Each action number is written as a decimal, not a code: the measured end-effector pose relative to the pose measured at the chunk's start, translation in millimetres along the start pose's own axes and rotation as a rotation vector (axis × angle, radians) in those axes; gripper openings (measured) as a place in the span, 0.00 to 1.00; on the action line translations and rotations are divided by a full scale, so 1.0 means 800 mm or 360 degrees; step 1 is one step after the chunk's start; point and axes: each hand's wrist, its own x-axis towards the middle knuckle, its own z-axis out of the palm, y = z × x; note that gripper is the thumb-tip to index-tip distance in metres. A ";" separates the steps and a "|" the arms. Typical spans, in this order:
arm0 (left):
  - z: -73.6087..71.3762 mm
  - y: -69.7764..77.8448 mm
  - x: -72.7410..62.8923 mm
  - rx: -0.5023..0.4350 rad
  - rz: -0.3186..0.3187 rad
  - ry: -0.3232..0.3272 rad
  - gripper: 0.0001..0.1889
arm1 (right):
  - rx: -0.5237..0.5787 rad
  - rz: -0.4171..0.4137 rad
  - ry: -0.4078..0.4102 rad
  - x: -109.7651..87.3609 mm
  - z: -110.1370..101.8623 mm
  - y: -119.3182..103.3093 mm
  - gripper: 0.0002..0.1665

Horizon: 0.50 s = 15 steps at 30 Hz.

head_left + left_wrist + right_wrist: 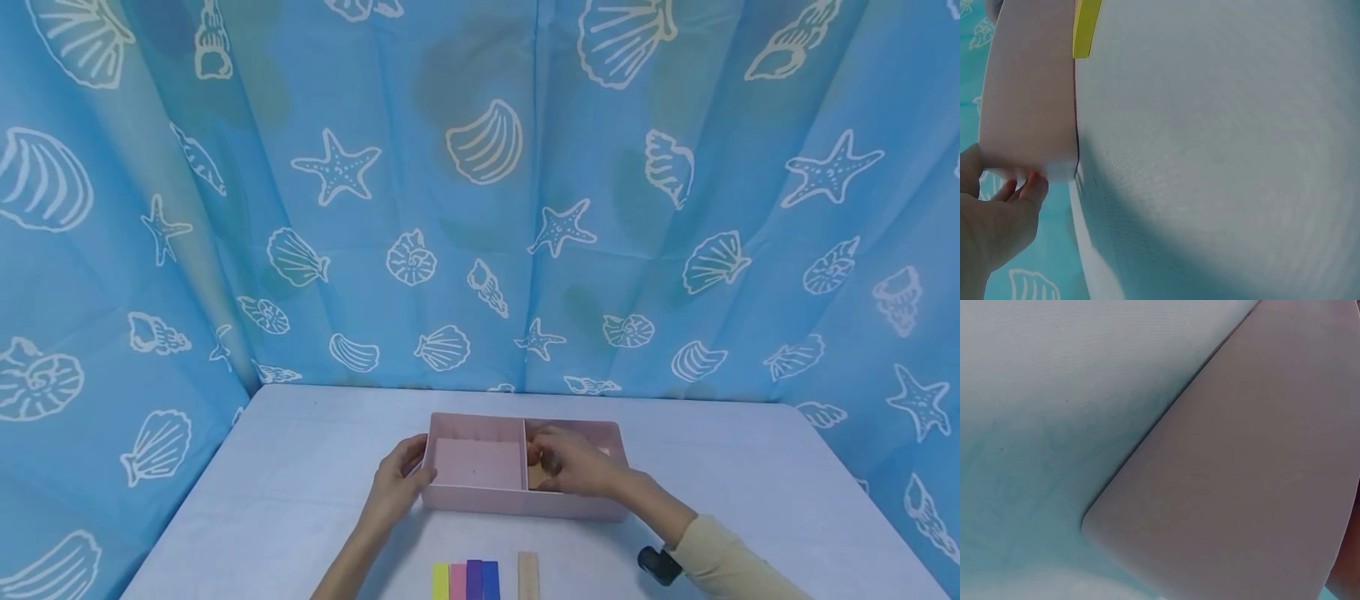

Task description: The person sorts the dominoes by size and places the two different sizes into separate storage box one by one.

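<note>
A pink two-compartment box (474,498) stands on the table. My left hand (396,483) grips its left end, the thumb by the front corner and the fingers along the outer wall. In the left wrist view, that hand (1007,219) has its fingertips against the box's end wall. My right hand (577,467) reaches into the right compartment, fingers bent downward over a tan piece (537,477) lying there. Whether those fingers pinch the piece, I cannot tell. The right wrist view shows mostly the box's outer wall (1229,475), which hides the fingers.
In front of the box, yellow (440,581), pink (457,581), purple (474,578) and blue strips (491,578) lie side by side. A pale wooden strip (528,575) lies to their right. A blue shell-patterned curtain (420,208) hangs behind the white table (315,450).
</note>
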 end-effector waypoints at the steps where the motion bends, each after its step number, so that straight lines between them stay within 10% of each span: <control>1: 0.000 0.000 0.000 0.0000 0.0001 -0.0001 0.26 | -0.0007 0.0011 -0.0006 0.000 0.001 0.000 0.19; 15: 0.000 0.002 0.002 -0.0002 -0.0035 0.0002 0.27 | 0.0043 0.0045 -0.0060 0.001 -0.002 -0.002 0.21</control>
